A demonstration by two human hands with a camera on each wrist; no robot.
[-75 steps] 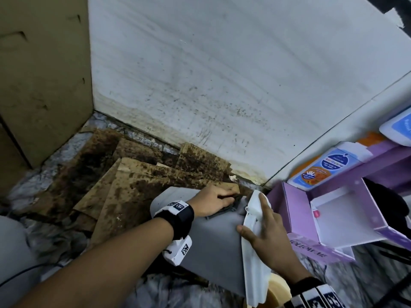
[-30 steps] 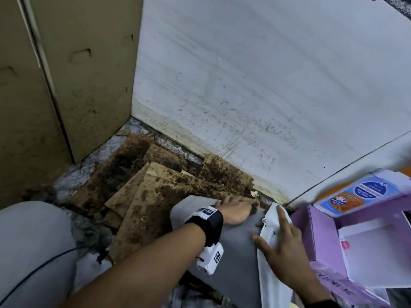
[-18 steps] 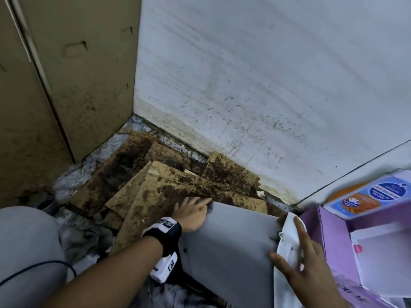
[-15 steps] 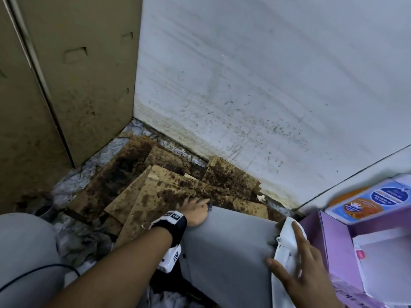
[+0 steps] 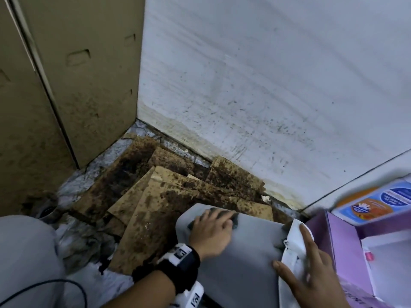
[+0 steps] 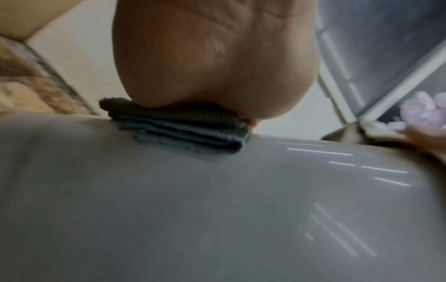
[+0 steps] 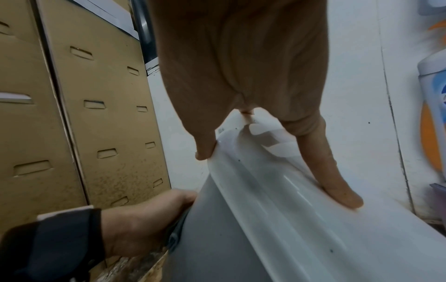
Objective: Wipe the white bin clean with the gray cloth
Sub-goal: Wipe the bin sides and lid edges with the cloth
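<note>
White bin (image 5: 249, 261) lies tipped on its side on the floor in front of me, its gray-looking wall facing up and its white rim (image 5: 293, 247) toward the right. The far end sits over the stained cardboard sheets (image 5: 155, 210), close to the base of the white wall (image 5: 266, 85).

My left hand (image 5: 211, 232) is flat on the upturned wall near its far left corner, fingers (image 5: 219, 215) stretched out and spread, not curled. The gray cloth (image 6: 183, 131) is folded in several layers under that palm, pressed against the bin; in the head view only its dark edges (image 5: 233, 216) show past my fingertips. From the left wrist view the heel of the hand sits right on the fold.

My right hand (image 5: 311, 272) steadies the rim. Fingers straight and splayed: index finger (image 7: 328, 171) lying along the white lip, thumb (image 7: 205, 147) pressing the lip's left edge. Nothing gripped, just braced against it.

Around: brown cardboard panels (image 5: 77, 74) stand upright at the left, with punched slots. A purple box (image 5: 347, 252) sits just beside the bin's rim on the right, and a blue-and-orange labelled package (image 5: 373, 205) lies above it. My knee in gray fabric (image 5: 24, 258) fills the lower left. Black wrist strap (image 5: 182, 265) on the left arm.
</note>
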